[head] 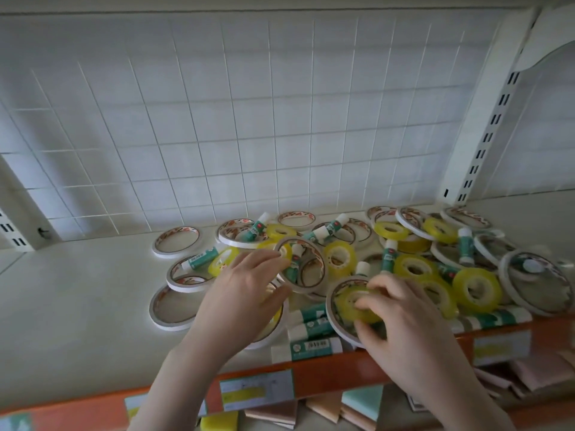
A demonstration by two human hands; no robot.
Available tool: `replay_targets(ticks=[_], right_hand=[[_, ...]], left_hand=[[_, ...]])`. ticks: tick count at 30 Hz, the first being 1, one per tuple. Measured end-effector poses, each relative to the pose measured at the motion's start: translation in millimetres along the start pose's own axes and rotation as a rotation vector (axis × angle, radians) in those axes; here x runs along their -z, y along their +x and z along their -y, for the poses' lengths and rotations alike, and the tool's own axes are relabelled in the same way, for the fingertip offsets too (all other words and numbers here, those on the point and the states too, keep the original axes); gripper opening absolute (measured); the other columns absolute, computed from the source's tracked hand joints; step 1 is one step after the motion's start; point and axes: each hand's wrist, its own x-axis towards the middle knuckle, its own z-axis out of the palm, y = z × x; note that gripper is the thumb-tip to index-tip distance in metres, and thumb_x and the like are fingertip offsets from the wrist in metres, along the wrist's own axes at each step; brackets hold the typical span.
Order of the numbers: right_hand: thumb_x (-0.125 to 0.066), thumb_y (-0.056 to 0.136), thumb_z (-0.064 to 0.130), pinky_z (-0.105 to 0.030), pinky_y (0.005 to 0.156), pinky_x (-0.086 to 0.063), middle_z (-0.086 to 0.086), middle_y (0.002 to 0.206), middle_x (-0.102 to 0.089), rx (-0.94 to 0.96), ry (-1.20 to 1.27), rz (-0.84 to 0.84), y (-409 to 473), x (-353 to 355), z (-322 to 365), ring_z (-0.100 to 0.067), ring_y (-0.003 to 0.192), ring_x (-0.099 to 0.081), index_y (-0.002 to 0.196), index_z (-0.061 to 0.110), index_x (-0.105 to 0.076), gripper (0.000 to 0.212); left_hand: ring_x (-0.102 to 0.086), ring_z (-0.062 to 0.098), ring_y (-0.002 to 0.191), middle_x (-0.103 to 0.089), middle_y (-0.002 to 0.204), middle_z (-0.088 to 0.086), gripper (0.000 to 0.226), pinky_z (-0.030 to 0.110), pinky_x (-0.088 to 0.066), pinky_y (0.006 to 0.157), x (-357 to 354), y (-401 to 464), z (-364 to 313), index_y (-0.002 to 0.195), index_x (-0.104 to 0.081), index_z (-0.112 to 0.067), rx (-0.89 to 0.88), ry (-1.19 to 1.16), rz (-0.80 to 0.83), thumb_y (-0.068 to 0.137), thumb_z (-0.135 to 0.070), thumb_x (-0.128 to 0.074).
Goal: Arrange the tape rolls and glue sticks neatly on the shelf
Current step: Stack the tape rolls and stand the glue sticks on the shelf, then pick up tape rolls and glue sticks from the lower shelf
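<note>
Pile: tape rolls and glue sticks (314,345) lie jumbled on the shelf (93,290), unsorted.
Left hand (245,293): pinches a white tape ring (300,264), lifting it from the pile's left.
Right hand (401,318): grips a yellow tape roll (357,307) at the pile's front, likely for grouping.

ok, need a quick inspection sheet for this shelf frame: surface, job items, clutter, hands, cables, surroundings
Surface: white shelf, bare on the left, orange front edge with price labels.
Job's things: white tape rings, yellow tape rolls and glue sticks in one mixed pile at centre and right, overlapping, unsorted.
Clutter: nothing seen besides the job's things.
Hands: left hand grips a white tape ring lifted on edge; right hand pinches a yellow roll.
Cables: nothing seen.
Surroundings: white wire grid behind; slotted upright at right; pastel pads on the shelf below.
</note>
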Motion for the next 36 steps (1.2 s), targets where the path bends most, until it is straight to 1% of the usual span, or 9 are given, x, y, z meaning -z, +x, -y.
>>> replay_targets(ticks=[3, 9, 15, 18, 20, 23, 26, 30, 36], right_hand=[[-0.087, 0.056, 0.028, -0.026, 0.075, -0.050, 0.000, 0.100, -0.065, -0.061, 0.033, 0.048, -2, -1, -2, -0.021, 0.094, -0.064, 0.071, 0.023, -0.069, 0.024], [-0.086, 0.055, 0.030, -0.026, 0.070, -0.050, 0.007, 0.078, -0.065, -0.001, 0.085, 0.045, 2, 2, -4, -0.019, 0.084, -0.064, 0.064, 0.022, -0.061, 0.028], [-0.078, 0.057, 0.033, -0.022, 0.062, -0.044, 0.013, 0.067, -0.050, 0.031, 0.097, 0.035, 7, 7, -3, -0.013, 0.072, -0.054, 0.063, 0.027, -0.042, 0.037], [-0.071, 0.056, 0.038, -0.017, 0.058, -0.031, 0.015, 0.061, -0.038, 0.034, 0.089, 0.027, 8, 9, -2, -0.008, 0.065, -0.041, 0.063, 0.030, -0.036, 0.036], [-0.069, 0.058, 0.041, -0.011, 0.057, -0.025, 0.016, 0.060, -0.037, 0.026, 0.080, 0.014, 9, 9, -2, -0.007, 0.064, -0.038, 0.063, 0.031, -0.037, 0.034], [-0.066, 0.074, 0.044, -0.014, 0.064, -0.030, 0.013, 0.073, -0.047, 0.020, 0.125, 0.057, 10, 13, 0, -0.008, 0.078, -0.042, 0.078, 0.029, -0.045, 0.026], [-0.062, 0.079, 0.049, -0.014, 0.083, -0.033, 0.014, 0.098, -0.051, 0.023, 0.109, 0.067, 9, 14, -3, -0.006, 0.098, -0.046, 0.106, 0.029, -0.047, 0.036], [-0.075, 0.061, 0.042, -0.010, 0.058, -0.037, 0.008, 0.091, -0.057, -0.045, 0.140, -0.001, 7, 8, -6, -0.010, 0.080, -0.059, 0.103, 0.018, -0.063, 0.050], [-0.077, 0.065, 0.041, -0.002, 0.057, -0.026, 0.012, 0.100, -0.053, -0.030, 0.142, 0.018, 7, 9, -11, -0.004, 0.088, -0.053, 0.112, 0.020, -0.064, 0.053]], left_hand=[[-0.063, 0.024, 0.098, -0.067, 0.107, 0.001, 0.031, 0.034, -0.054, 0.074, -7, 6, -2, 0.103, -0.070, -0.017, -0.058, 0.030, 0.046, 0.075, -0.030, -0.067], [-0.063, 0.019, 0.096, -0.069, 0.097, -0.006, 0.036, 0.033, -0.054, 0.074, -10, 14, -2, 0.085, -0.073, -0.024, -0.135, 0.116, 0.043, 0.078, -0.041, -0.043], [-0.066, 0.014, 0.088, -0.067, 0.074, -0.015, 0.015, 0.034, -0.054, 0.076, -2, 25, -6, 0.069, -0.073, -0.028, -0.152, 0.163, 0.128, 0.068, -0.040, -0.063], [-0.062, 0.015, 0.096, -0.068, 0.078, -0.013, 0.013, 0.031, -0.047, 0.087, 3, 30, -12, 0.077, -0.074, -0.026, -0.146, 0.194, 0.185, 0.074, -0.038, -0.072], [-0.053, 0.010, 0.107, -0.067, 0.092, -0.012, 0.019, 0.026, -0.036, 0.099, 0, 32, -13, 0.093, -0.073, -0.026, -0.138, 0.202, 0.199, 0.085, -0.038, -0.061], [-0.050, 0.008, 0.107, -0.065, 0.100, -0.012, 0.024, 0.020, -0.026, 0.105, -4, 35, -14, 0.103, -0.070, -0.028, -0.157, 0.186, 0.207, 0.092, -0.035, -0.049], [-0.051, 0.009, 0.103, -0.065, 0.097, -0.011, 0.023, 0.020, -0.028, 0.101, -6, 36, -15, 0.102, -0.070, -0.029, -0.171, 0.194, 0.204, 0.092, -0.031, -0.049], [-0.059, 0.013, 0.070, -0.060, 0.064, -0.012, 0.010, 0.028, -0.053, 0.077, -8, 35, -12, 0.065, -0.069, -0.026, -0.168, 0.237, 0.132, 0.072, -0.026, -0.061], [-0.060, 0.019, 0.070, -0.060, 0.071, -0.006, 0.021, 0.031, -0.052, 0.065, -1, 29, -7, 0.073, -0.065, -0.020, -0.189, 0.170, -0.096, 0.083, -0.030, -0.049]])
